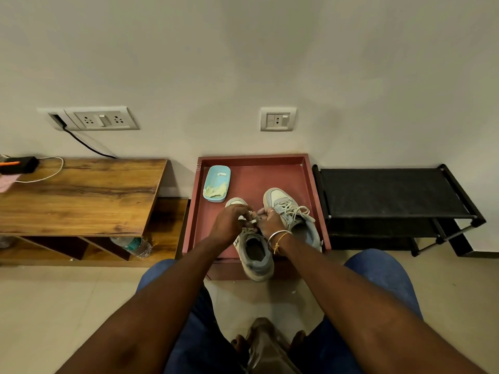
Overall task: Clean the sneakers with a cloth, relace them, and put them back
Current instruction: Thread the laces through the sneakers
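Note:
Two pale grey-and-white sneakers stand on a red tray-topped stand (305, 182). The left sneaker (255, 255) points away from me, its heel hanging over the front edge. Over its tongue, my left hand (229, 222) and my right hand (270, 220) meet, fingers curled and pinching its white lace (252, 214). The right sneaker (294, 211) stands beside it with its laces threaded and lying loose. A light blue dish (217, 182) at the tray's back left holds a crumpled pale cloth (214, 190).
A black shoe rack (391, 195) stands right of the tray. A low wooden table (81, 195) is on the left, a plastic bottle (133, 247) lying under it. My knees in blue trousers frame the tiled floor (40, 306) in front.

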